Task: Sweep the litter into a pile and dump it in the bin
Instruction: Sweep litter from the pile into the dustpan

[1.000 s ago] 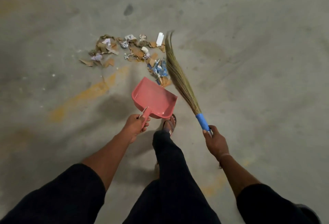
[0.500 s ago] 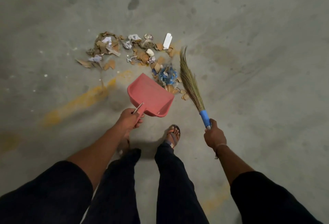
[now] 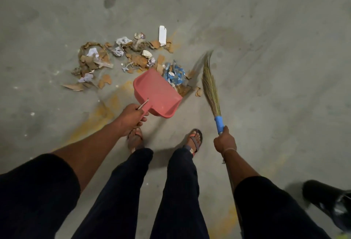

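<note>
A loose pile of litter (image 3: pixel 133 56), torn cardboard, crumpled paper and a white strip, lies on the concrete floor ahead of me. A blue crumpled wrapper (image 3: pixel 174 74) sits at the pile's near right end. My left hand (image 3: pixel 131 118) grips the handle of a red dustpan (image 3: pixel 156 94), whose open mouth points at the wrapper and the pile. My right hand (image 3: pixel 225 141) holds a grass broom (image 3: pixel 210 87) by its blue-wrapped neck. The bristles are just right of the wrapper, their tip blurred.
My two sandalled feet (image 3: pixel 193 140) stand just behind the dustpan. A faded yellow painted line (image 3: pixel 98 113) crosses the grey floor. A dark black object (image 3: pixel 330 204), possibly a bin bag, sits at the lower right edge. Bare concrete stretches to the right and far side.
I have stepped closer to the pile. The dustpan moved forward up to the blue wrapper. The broom swung right and back from the pile's far right edge, dragging scraps toward the pan.
</note>
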